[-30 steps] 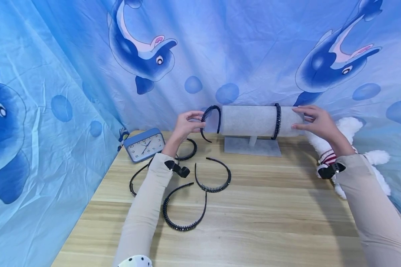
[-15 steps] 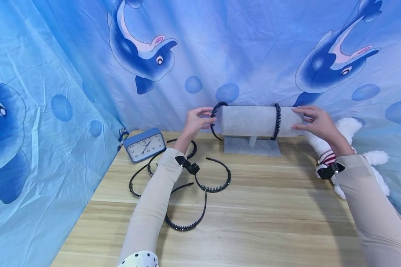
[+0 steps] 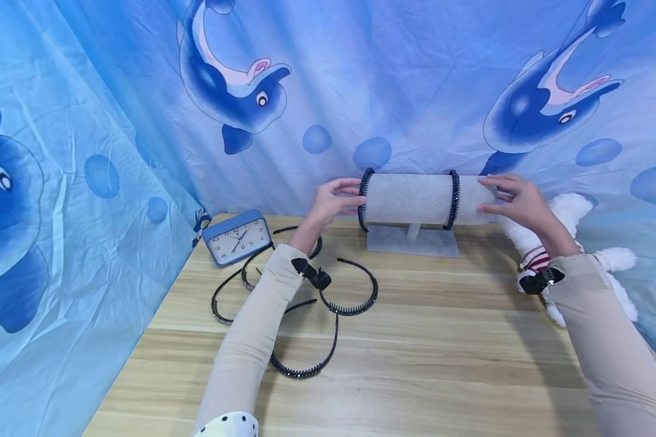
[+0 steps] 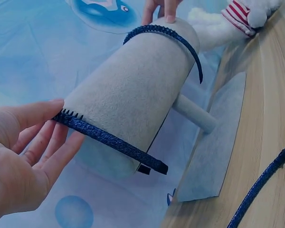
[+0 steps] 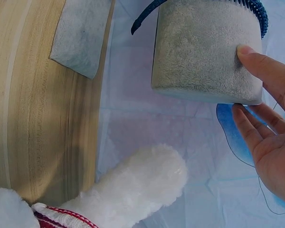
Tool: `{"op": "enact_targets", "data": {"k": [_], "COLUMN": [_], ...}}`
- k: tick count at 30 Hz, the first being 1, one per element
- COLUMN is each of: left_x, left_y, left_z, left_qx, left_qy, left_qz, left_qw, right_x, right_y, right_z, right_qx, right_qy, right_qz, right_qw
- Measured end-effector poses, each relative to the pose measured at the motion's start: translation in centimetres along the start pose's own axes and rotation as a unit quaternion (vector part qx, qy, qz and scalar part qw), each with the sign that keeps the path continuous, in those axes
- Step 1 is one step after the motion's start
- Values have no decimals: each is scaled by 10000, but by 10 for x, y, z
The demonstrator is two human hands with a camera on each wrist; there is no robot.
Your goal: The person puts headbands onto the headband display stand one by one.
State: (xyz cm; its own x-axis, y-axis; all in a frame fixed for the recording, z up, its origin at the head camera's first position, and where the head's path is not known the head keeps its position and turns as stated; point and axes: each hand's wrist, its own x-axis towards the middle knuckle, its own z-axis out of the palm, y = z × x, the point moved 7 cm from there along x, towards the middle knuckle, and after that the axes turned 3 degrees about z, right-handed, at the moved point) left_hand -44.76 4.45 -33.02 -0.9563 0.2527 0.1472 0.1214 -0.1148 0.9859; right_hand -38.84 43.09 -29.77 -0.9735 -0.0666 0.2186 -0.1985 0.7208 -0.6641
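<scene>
A grey, fabric-covered headband stand [image 3: 410,199] with a horizontal roll stands at the back of the table. My left hand [image 3: 327,204] pinches a black toothed headband [image 4: 109,137] between thumb and fingers, around the roll's left end. In the left wrist view, the headband's tip [image 4: 159,166] reaches past the roll's lower edge. Toward the roll's right side sits a second black headband [image 3: 454,200]. My right hand [image 3: 520,201] holds the roll's right end, thumb [image 5: 249,53] on its near surface and fingers on the end edge.
Several black headbands lie on the table [image 3: 443,340], including one front centre [image 3: 300,372] and one nearer the stand [image 3: 352,311]. A blue clock [image 3: 237,238] stands back left. A white plush toy [image 3: 571,212] is beside my right forearm. A dolphin-print curtain [image 3: 415,79] hangs behind.
My left hand has moved right, bringing its headband from beside the roll onto the roll's left end. The right hand has stayed at the right end.
</scene>
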Motion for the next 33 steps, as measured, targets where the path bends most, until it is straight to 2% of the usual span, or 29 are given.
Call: {"op": "enact_targets", "data": {"k": [8,11,17,22,28,33], "left_x": [1,0,-2,-2,-1,1], "left_y": [-1,0,3,4,7,16], "left_z": [6,8,14,16,13,11], "left_qx": [-111,-184,-175,-123,220,614], "left_qy": [-143,-168,-246,-269,-659,-998], "left_qz": [-292,-235,78,54,-105,-120], "left_qw": [9994,9994,9995,9995,9975,9930], "right_x": [0,0,0,0,-1,-1], "right_y": [0,0,1,1,0,-1], "right_z": [-1,-2,-2,-2,-1,0], "right_qx": [-12,-6,23,27,34,20], "right_qy": [16,24,51,58,11,-61], "right_qz": [3,27,15,-5,11,57], "right_qw": [10000,10000,10000,10000,10000,10000]}}
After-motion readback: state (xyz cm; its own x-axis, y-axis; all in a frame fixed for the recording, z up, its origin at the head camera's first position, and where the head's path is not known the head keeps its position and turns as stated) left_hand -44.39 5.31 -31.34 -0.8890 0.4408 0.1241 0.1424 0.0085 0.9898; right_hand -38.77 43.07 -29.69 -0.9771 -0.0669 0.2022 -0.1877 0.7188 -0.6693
